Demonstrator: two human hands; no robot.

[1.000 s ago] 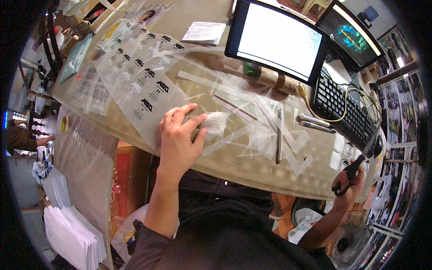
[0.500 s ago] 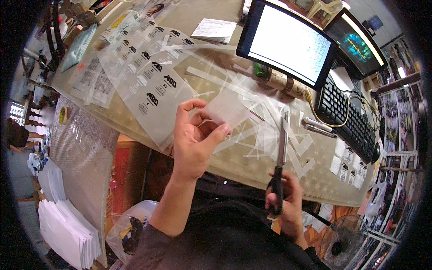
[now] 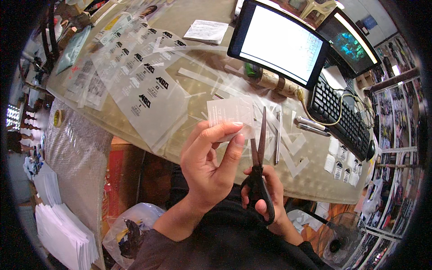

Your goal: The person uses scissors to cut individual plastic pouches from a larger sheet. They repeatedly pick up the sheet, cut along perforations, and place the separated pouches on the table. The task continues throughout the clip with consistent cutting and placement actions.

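Between the thumb and fingers of my left hand (image 3: 207, 168) is a small translucent sheet of film (image 3: 229, 110) with faint pale print, held up above the desk. My right hand (image 3: 273, 186) grips black-handled scissors (image 3: 257, 177). Their blades point away from me and stand apart, close to the film's right edge; I cannot tell whether they touch it. Farther left on the desk lies a large translucent sheet (image 3: 157, 108) with rows of black printed marks. Thin clear offcut strips (image 3: 297, 168) are scattered beyond and beside my hands.
A monitor (image 3: 279, 45) stands at the far right, with a second screen (image 3: 351, 45) behind it. Nearer are a black keyboard (image 3: 337, 108), pens (image 3: 311, 126) and several small printed pieces (image 3: 345, 162). Folded paper (image 3: 206, 31) lies at the back. White sheets (image 3: 67, 234) are stacked at lower left.
The scissors have moved left and up to the film, and their blades have spread apart. My left hand has come right and turned, raising the film more upright.
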